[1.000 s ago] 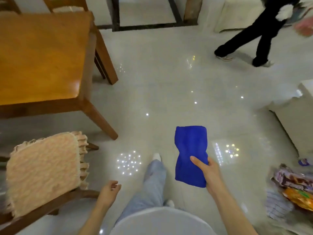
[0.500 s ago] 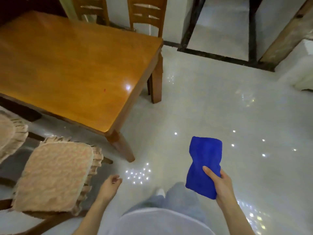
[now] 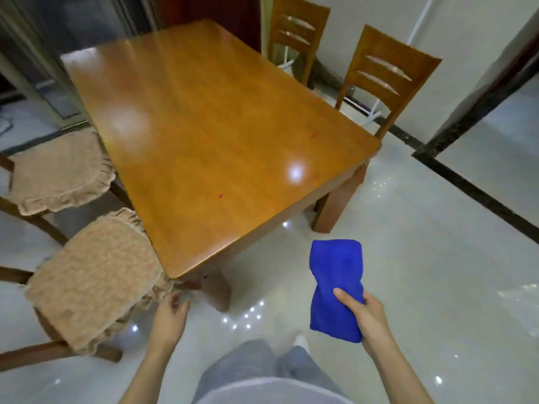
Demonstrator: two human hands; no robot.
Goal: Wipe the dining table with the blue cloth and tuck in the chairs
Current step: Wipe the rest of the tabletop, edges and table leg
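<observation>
Blue cloth (image 3: 335,272) | right hand (image 3: 370,319) grip at near end | far end free

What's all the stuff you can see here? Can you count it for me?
dining table: 1, orange-brown wood, middle of the view
red specks: 2, red, on the tabletop, the other nearer the far right edge
cushioned chairs: 2, brown wood with beige frilled cushions, along the table's left side, one nearer and one farther
bare wooden chairs: 2, orange-brown with slatted backs, at the table's far right side, second one behind
blue cloth: 1, bright blue, hanging over the floor, near the table's near edge
floor: 1, pale glossy tile, all around
trousers: 1 pair, grey, bottom middle
left hand: 1, holds nothing, beside the near cushion
right hand: 1, grips the cloth
</observation>
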